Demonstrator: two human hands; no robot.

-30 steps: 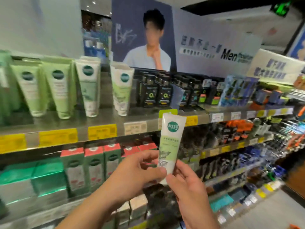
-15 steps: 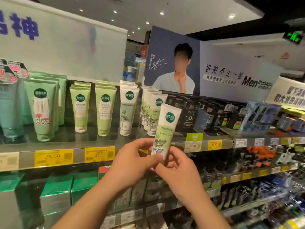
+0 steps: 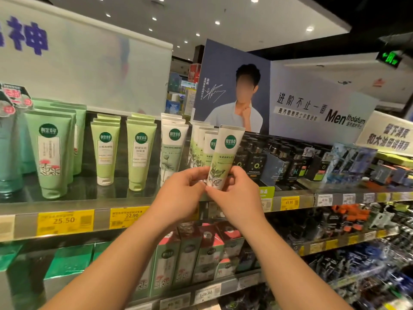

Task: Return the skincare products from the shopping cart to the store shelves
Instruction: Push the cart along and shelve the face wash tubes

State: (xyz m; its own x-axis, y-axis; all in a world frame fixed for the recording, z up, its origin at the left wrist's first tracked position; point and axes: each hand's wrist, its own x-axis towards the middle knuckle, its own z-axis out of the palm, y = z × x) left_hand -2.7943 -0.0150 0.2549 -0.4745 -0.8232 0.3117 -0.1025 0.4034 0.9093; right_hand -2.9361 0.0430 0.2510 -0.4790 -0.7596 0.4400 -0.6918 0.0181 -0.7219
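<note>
White and green tube [image 3: 224, 157] held cap down, slightly tilted, crimped end up and leaning to the right, round dark green logo near the top, leaf drawing near the bottom; pinched at its lower end by both hands, in the air in front of the top shelf [image 3: 134, 199], not yet resting on it. Left hand [image 3: 181, 193] on the left of the tube, fingers curled, thumb and fingertips closed on the lower edge; right hand [image 3: 238, 195] on the right and just below, fingers curled round the cap end; the two grips touching each other under the tube.

Directly behind the grips, a row of matching leaf tubes [image 3: 202, 151] standing on the shelf, partly hidden by the held one; just left of them a white tube [image 3: 173, 151] with a pale flower drawing; further left two rows of light green tubes [image 3: 140, 157], then a larger green tube [image 3: 50, 153] with a red flower label. Right of the grips, dark bottles [image 3: 257, 162] in a display tray. Below the left grip, yellow price tags [image 3: 64, 221] on the shelf edge, reading 25.50 and 22.90; under both forearms, boxes with red tops [image 3: 210, 249] on the lower shelf. Above and behind the grips, a blue poster [image 3: 223, 70] of a person.
</note>
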